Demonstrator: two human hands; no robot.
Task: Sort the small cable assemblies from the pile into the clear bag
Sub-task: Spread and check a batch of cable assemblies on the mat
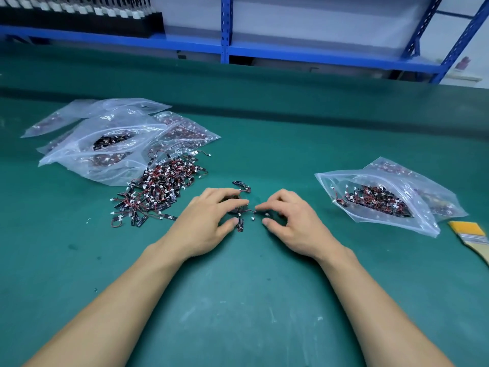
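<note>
A pile of small cable assemblies (158, 190), black with red wires and white plugs, lies on the green mat left of centre. A few loose assemblies (241, 221) sit between my hands. My left hand (209, 223) is curled over a small bunch of them, fingers and thumb around it. My right hand (291, 221) pinches at one assembly with thumb and forefinger near the mat. A clear bag (375, 200) partly filled with assemblies lies open to the right of my right hand.
Several clear bags (111, 144) with assemblies are heaped at the back left behind the pile. A yellow-handled brush (471, 234) lies at the right edge. A blue metal shelf frame (226, 30) stands behind the table.
</note>
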